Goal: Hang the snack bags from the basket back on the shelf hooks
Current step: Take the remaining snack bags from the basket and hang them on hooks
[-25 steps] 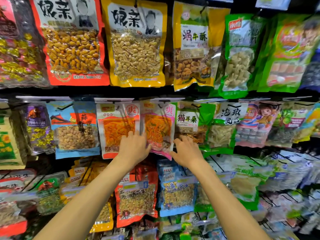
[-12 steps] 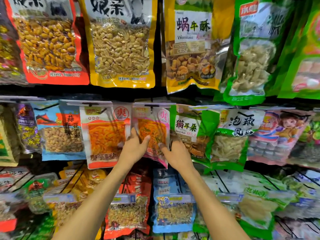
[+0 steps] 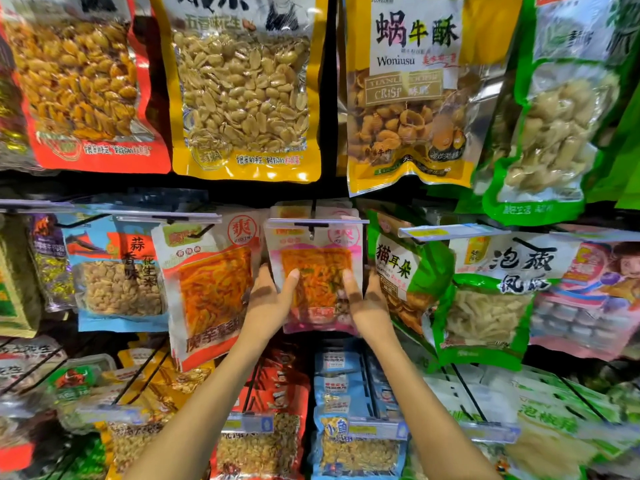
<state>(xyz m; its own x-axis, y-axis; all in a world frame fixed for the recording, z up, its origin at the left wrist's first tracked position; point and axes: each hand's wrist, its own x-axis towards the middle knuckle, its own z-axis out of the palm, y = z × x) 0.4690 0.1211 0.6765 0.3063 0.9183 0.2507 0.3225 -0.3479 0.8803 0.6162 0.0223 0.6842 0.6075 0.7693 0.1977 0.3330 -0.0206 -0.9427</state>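
Note:
A pink snack bag (image 3: 317, 271) with orange strips inside hangs at the middle row, its top at the black hook (image 3: 312, 227) behind a clear price strip. My left hand (image 3: 268, 299) holds the bag's left edge, thumb on its front. On the right edge my right hand (image 3: 367, 299) grips it the same way. More pink bags sit behind it on the same hook. The basket is out of view.
An orange-red bag (image 3: 211, 289) hangs just left, a green bag (image 3: 405, 271) just right. Large peanut (image 3: 242, 88) and crisp bags (image 3: 408, 91) hang above. Lower hooks carry red (image 3: 270, 410) and blue packs (image 3: 349, 410).
The view has closed in on the shelf. Both hands shifted from the bag's lower corners up to its sides, and the bag now hangs straighter under the hook.

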